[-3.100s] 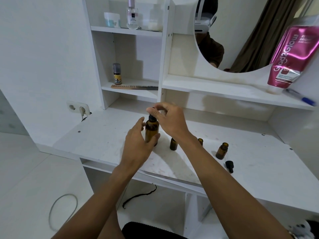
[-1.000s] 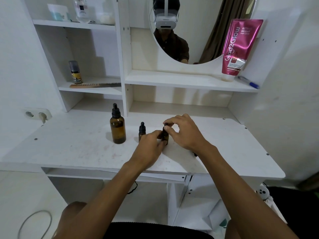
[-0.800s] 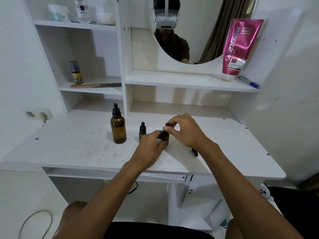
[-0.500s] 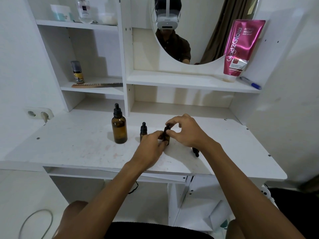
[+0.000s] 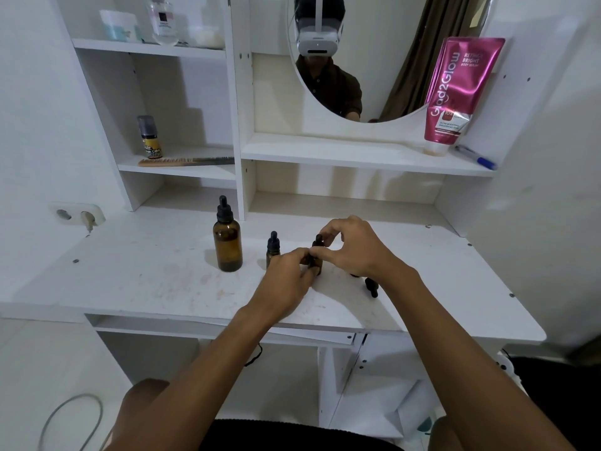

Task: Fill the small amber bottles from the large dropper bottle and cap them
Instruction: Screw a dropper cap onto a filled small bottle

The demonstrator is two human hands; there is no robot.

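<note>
Both hands meet over one small bottle [image 5: 316, 260] standing on the desk [image 5: 146, 275]. Left hand [image 5: 286, 281] pinches its amber body from 7 o'clock, fingers closed around the glass; right hand [image 5: 356, 247] comes in from 3 o'clock, thumb and forefinger narrowed on the black dropper cap [image 5: 318, 239]. Whether liquid is inside cannot be told. Just at 9 o'clock of the left fingers stands a capped bottle [image 5: 273, 250], partly hidden. Farther at 9 o'clock, apart, the large bottle [image 5: 227, 240] stands upright with its dropper on; its fill level is unclear. A loose dropper [image 5: 371, 287] lies at 5 o'clock of the right hand.
</note>
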